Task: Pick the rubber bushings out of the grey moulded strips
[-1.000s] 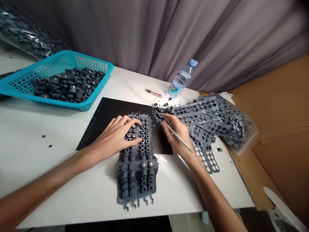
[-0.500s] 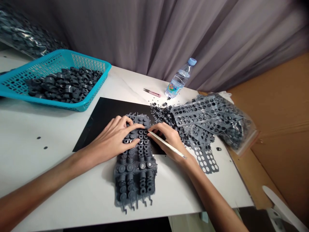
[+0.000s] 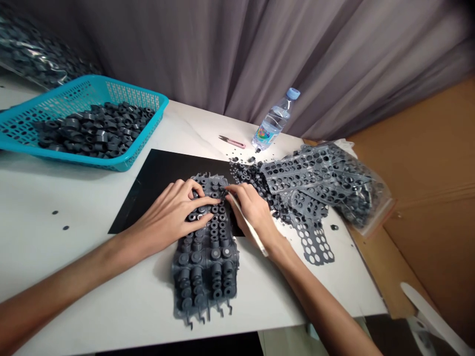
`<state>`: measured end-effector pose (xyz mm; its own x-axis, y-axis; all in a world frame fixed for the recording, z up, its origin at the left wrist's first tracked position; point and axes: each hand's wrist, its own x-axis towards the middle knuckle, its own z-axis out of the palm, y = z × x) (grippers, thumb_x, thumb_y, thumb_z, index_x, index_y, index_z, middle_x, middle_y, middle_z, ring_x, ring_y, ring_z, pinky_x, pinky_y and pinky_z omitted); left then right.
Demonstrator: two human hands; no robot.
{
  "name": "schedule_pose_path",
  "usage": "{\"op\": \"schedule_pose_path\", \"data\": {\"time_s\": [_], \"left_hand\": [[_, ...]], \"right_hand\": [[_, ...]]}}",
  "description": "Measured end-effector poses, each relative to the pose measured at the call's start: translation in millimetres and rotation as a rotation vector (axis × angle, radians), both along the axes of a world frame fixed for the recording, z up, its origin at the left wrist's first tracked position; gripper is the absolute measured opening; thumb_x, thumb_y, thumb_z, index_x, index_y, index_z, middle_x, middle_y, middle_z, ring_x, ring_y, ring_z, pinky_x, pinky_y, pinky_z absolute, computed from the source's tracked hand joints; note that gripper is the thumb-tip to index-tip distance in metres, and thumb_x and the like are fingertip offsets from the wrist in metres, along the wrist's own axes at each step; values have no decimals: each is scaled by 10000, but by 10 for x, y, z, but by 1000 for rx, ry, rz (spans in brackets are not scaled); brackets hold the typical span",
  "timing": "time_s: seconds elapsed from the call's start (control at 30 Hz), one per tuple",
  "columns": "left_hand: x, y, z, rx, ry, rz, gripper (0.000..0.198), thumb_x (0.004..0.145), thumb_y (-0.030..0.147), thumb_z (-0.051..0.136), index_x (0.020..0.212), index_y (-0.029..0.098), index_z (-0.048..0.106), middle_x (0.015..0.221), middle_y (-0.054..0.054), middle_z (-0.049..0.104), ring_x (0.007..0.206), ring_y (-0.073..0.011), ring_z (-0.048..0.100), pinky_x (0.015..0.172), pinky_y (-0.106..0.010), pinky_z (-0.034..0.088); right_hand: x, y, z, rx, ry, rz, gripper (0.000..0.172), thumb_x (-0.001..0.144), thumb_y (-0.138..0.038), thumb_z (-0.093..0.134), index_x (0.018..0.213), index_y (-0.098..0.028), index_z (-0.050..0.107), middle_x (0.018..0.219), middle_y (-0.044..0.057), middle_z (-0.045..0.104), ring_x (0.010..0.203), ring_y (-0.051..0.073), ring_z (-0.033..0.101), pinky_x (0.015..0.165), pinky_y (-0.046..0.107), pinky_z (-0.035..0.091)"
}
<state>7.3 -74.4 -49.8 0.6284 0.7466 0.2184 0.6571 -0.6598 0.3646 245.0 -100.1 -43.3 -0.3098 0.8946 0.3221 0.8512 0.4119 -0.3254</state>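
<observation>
A dark grey moulded rubber sheet (image 3: 206,264) with rows of round, ring-topped parts lies partly over a black mat (image 3: 135,185). My left hand (image 3: 185,205) rests across the sheet's upper left, its fingers spread with thumb and forefinger apart on the parts. In my right hand (image 3: 250,205) is a thin white pen-like tool (image 3: 249,228), its back end slanting towards my wrist. The right fingertips are at the sheet's upper right edge, where they hide the tool's tip.
A turquoise basket (image 3: 165,106) of loose dark rings (image 3: 100,131) stands at back left. Pink-handled snips (image 3: 233,142) lie beside a water bottle (image 3: 272,123). To the right are perforated rubber sheets (image 3: 297,170), small scraps (image 3: 256,178) and a clear bag (image 3: 371,212). Brown cardboard (image 3: 426,188) borders the table.
My right hand has shifted slightly up along the sheet, and the white tool has swung steeper. My left hand keeps nearly the same place on the sheet. The whole view has drifted slightly.
</observation>
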Motion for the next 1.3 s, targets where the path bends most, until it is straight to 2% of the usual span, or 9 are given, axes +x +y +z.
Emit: {"op": "schedule_pose_path", "data": {"time_s": [0.1, 0.17, 0.27, 0.37, 0.5, 0.77, 1.3], "left_hand": [[-5, 0, 20, -6, 13, 7, 367, 998, 527, 567, 1329, 416, 679, 1151, -56, 578, 948, -248, 539, 868, -424, 434], [-1, 1, 39, -7, 13, 8, 370, 993, 530, 570, 1329, 413, 674, 1135, -55, 582, 928, -246, 537, 857, -423, 434], [17, 6, 67, 10, 10, 11, 377, 977, 492, 586, 1329, 375, 656, 1124, -59, 597, 947, -260, 546, 872, -440, 428], [33, 21, 87, 26, 25, 3, 451, 947, 446, 605, 1388, 351, 593, 1111, -59, 604, 984, -274, 550, 898, -452, 425], [37, 38, 101, 17, 48, -4, 474, 928, 455, 611, 1385, 331, 589, 1115, -57, 601, 1015, -278, 555, 924, -457, 423], [56, -6, 143, -6, 36, 5, 481, 957, 451, 587, 1427, 351, 596, 1121, -48, 593, 1021, -269, 560, 935, -449, 434], [44, 32, 79, -17, 39, 5, 501, 947, 482, 612, 1436, 376, 600, 1146, -53, 585, 1036, -268, 555, 936, -447, 442]], "right_hand": [[44, 49, -62, 54, 114, -208, 306, 1112, -357, 377, 1319, -201, 538, 1207, 137, 612, 1031, 268, 640, 865, 403, 546], [105, 71, -69, 60, 123, -263, 294, 1102, -368, 393, 1289, -213, 559, 1169, 128, 620, 1034, 279, 636, 880, 417, 535], [184, 76, -31, -7, 131, -164, 286, 1088, -367, 441, 1306, -236, 572, 1128, 107, 652, 1020, 269, 637, 893, 410, 525], [206, 61, 25, -111, 247, -14, 276, 1071, -372, 520, 1320, -263, 567, 1101, 62, 687, 942, 222, 648, 881, 370, 529], [183, 34, 80, -190, 293, 83, 166, 1055, -389, 576, 1113, -251, 647, 1042, 43, 681, 930, 199, 643, 870, 330, 517], [160, 39, 136, -176, 189, 98, 145, 1057, -379, 578, 1085, -267, 666, 1041, 41, 696, 999, 218, 624, 854, 320, 497], [158, 39, 106, -172, 159, 105, 167, 1070, -397, 547, 1120, -266, 638, 1031, 46, 676, 976, 216, 622, 864, 333, 505]]}}
